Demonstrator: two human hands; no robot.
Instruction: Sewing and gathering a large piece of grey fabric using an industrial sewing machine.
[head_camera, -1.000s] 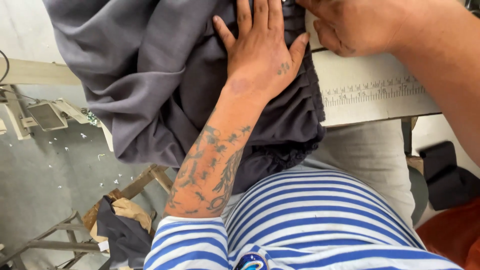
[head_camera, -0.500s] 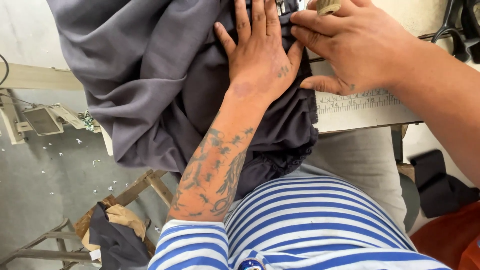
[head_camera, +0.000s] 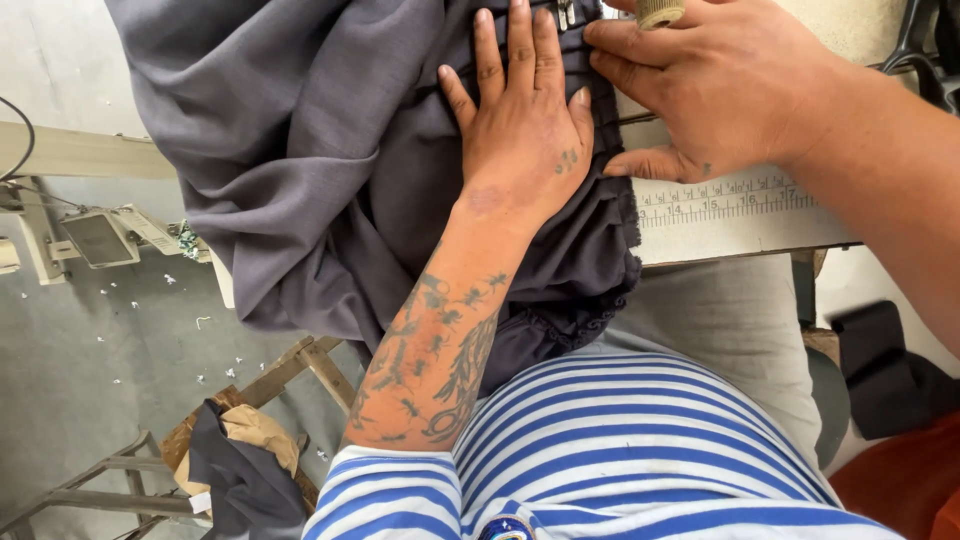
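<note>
As right hand (head_camera: 730, 95) lowered (slightly), left hand (head_camera: 525, 140) stayed

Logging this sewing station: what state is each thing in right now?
Left hand: flat, fingers spread, pressing on the grey fabric.
Right hand: fingertips on the pleated edge.
Grey fabric: bunched, draped over the table edge.
Pleated edge: gathered, partly hanging off.
Table: ruler strip showing.
Dark cloth: crumpled on a wooden frame.

Grey fabric (head_camera: 330, 150); blue-white striped shirt (head_camera: 640, 450)
</note>
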